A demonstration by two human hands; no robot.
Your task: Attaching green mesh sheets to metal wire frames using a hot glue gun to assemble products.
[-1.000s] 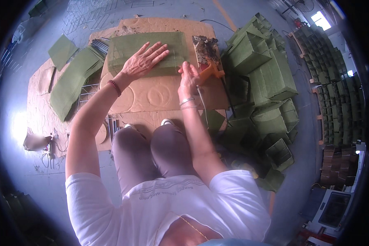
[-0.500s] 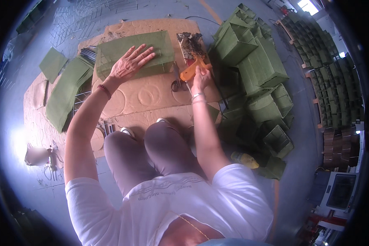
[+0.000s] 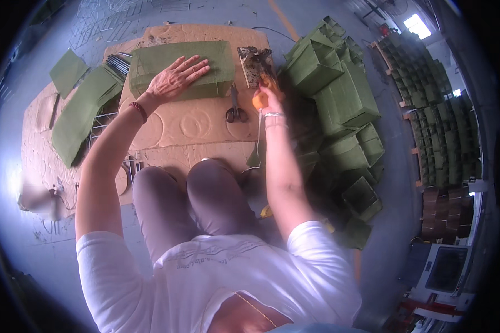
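Note:
I kneel on a cardboard sheet [image 3: 194,125] on the floor. My left hand [image 3: 175,77] lies flat, fingers spread, on a green fabric-covered panel [image 3: 216,61]. My right hand [image 3: 268,97] grips an orange-handled tool [image 3: 259,100] with a cord, just in front of a dirty metal plate [image 3: 254,60] right of the panel. Black-handled scissors [image 3: 236,108] lie on the cardboard between my two hands.
Stacked green boxes [image 3: 339,94] crowd my right side. More green panels [image 3: 86,108] and a bundle of metal wire frames [image 3: 116,64] lie at my left. Racks of green items [image 3: 439,127] and a screen [image 3: 447,269] stand at far right.
My right hand took up the orange tool and has drawn it a little toward me. My left hand has stayed pressed on the green panel. My head tilted slightly.

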